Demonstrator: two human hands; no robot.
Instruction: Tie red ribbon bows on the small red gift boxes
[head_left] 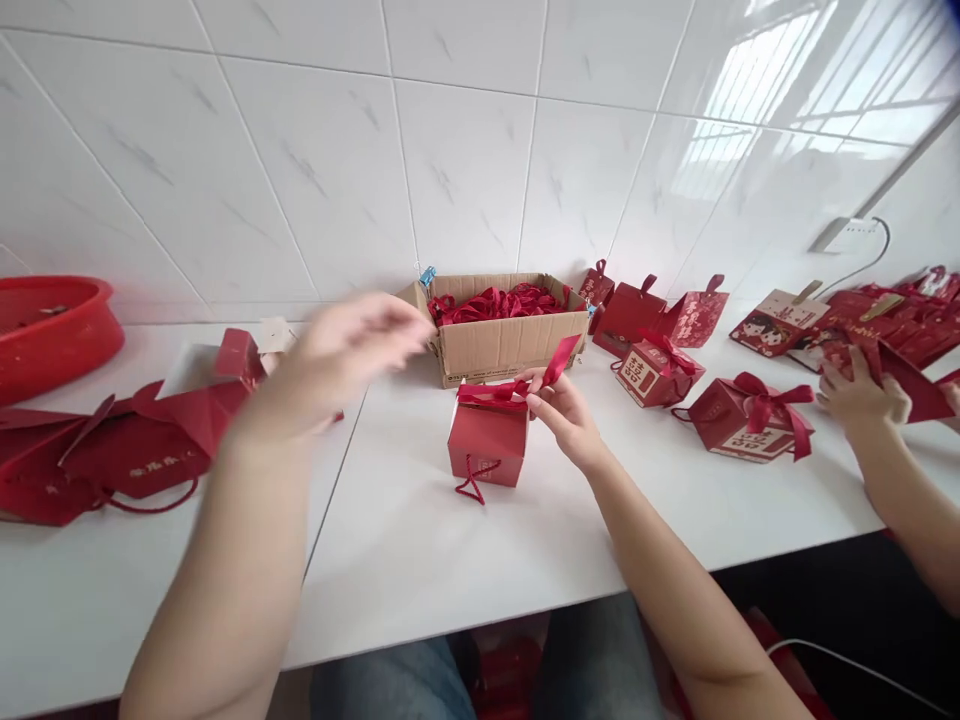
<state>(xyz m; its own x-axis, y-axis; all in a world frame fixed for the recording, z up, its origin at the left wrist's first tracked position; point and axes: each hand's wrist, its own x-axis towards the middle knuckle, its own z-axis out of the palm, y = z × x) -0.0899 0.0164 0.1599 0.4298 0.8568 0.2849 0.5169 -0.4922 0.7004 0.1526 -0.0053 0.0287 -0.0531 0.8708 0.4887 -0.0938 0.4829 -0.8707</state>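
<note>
In front of me a small red gift box (487,445) stands upright on the white table, with a red cord handle (471,482) hanging down its front. A red ribbon (491,393) lies across its top. My right hand (568,415) pinches this ribbon at the box's upper right corner, and a loose end sticks up above the fingers. To the left of the box, my left hand (352,350) is raised over the table, blurred by motion. Its fingers look stretched out, and I see nothing in them.
Behind the box sits a cardboard carton (517,350) full of red ribbons. Red boxes (142,440) lie at left beside a red basin (60,335). Bow-tied boxes (750,418) stand at right, near another person's hand (862,395) holding a red box. A tiled wall closes the back.
</note>
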